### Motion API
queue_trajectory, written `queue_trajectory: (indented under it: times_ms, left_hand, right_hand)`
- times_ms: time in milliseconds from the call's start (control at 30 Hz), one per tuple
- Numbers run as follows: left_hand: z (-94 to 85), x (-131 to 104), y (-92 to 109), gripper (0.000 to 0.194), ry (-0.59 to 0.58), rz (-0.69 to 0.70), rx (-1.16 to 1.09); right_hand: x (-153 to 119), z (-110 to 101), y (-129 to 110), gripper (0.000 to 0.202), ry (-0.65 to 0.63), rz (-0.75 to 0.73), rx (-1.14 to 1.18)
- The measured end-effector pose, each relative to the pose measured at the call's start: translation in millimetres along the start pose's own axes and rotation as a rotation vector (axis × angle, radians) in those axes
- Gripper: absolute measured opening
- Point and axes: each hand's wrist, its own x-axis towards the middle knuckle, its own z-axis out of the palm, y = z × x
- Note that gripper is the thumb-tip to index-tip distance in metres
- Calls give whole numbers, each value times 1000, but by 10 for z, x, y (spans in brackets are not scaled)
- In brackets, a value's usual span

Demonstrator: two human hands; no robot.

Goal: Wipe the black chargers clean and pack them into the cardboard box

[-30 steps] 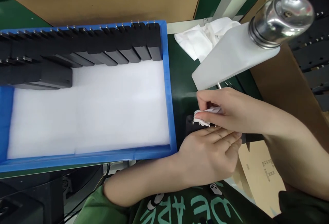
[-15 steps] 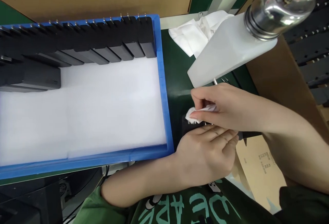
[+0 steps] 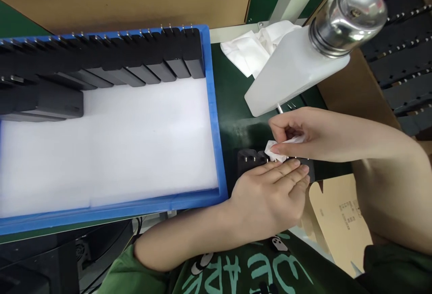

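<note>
A row of black plug-in power adapters (image 3: 245, 164) with metal prongs facing up lies on the green table, right of the blue tray (image 3: 219, 150). Stretched over that row, my left hand (image 3: 270, 195) lies flat with its fingers extended, hiding most of the adapters. My right hand (image 3: 303, 134) pinches a folded white wipe (image 3: 272, 149) between thumb and fingers. The wipe is at the prongs, just beyond my left fingertips. Inside the tray, more black adapters (image 3: 135, 55) stand in a row along the far side on a white liner.
A white pump bottle (image 3: 293, 69) with a metal top stands beyond my right hand, its lid raised. Crumpled white cloth (image 3: 246, 53) lies behind it. An opened cardboard carton (image 3: 340, 213) is near my right forearm. More black adapters (image 3: 398, 64) fill a box at far right.
My right hand has moved right along the prongs with the wipe, uncovering the adapters at the row's left end. My left hand stays nearly in place. The view has shifted slightly.
</note>
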Motion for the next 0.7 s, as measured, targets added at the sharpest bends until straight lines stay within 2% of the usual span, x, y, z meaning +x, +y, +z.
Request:
queue_trajectory:
  times_ms: [133,333,500,600,667,700]
  left_hand:
    - [-7,0,-5,26,-11,3,2]
    - [-37,18,-15,26,-22,20,4]
    - [-55,15,-31,23,-42,37,-15]
    - [-51,7,-33,23,-56,24,-37]
    - [-48,9,-28,23,-60,11,-35]
    - [-48,12,-25,23,-59,9,-28]
  right_hand:
    - [-161,-64,144,39,0,26,-12]
    - [-447,-61,319,41,93,83,7]
    - [-765,-90,383,36,160,185,-71]
    - [-792,-50,271,30,356,62,27]
    - [-641,8,147,27,468,-107,77]
    - [-526,37,87,28,460,-177,60]
